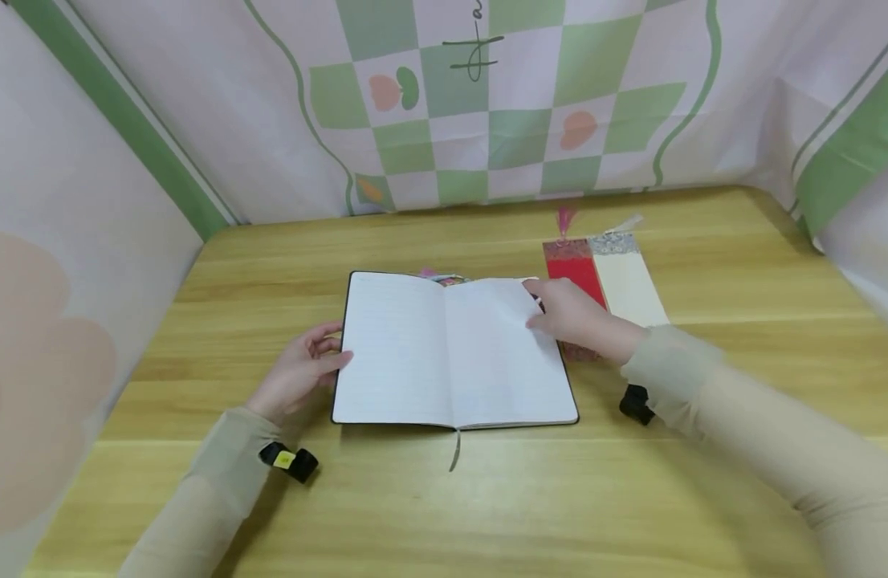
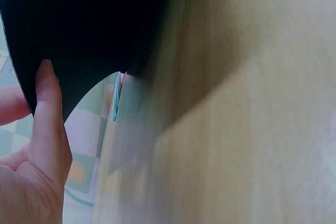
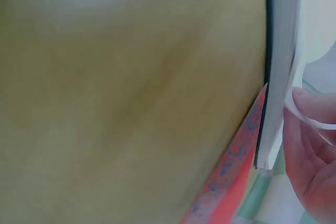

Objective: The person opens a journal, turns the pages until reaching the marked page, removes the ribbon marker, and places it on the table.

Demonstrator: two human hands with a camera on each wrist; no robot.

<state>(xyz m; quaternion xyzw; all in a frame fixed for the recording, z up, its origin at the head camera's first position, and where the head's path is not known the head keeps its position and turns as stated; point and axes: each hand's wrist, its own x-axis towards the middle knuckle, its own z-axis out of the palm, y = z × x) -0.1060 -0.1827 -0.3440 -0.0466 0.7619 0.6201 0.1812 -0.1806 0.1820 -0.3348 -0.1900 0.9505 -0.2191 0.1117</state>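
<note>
An open notebook [image 1: 393,353] with lined white pages and a dark cover lies in the middle of the table. At its left edge, my left hand [image 1: 295,373] pinches the cover between thumb and fingers. The left wrist view shows the dark cover [image 2: 79,19] lifted off the table, with a finger of the left hand [image 2: 44,140] against its underside. Near the upper right corner, my right hand [image 1: 577,317] pinches a page, which curls between thumb and fingers. In the right wrist view, the right hand [image 3: 310,150] is beside the page block [image 3: 283,51].
A red bookmark [image 1: 574,273] with a pink tassel lies partly under the right hand and notebook. Next to it is a cream bookmark [image 1: 632,289]. Something colourful [image 1: 451,281] peeks out behind the notebook. A ribbon marker [image 1: 455,451] hangs from the spine onto the wooden table [image 1: 415,514].
</note>
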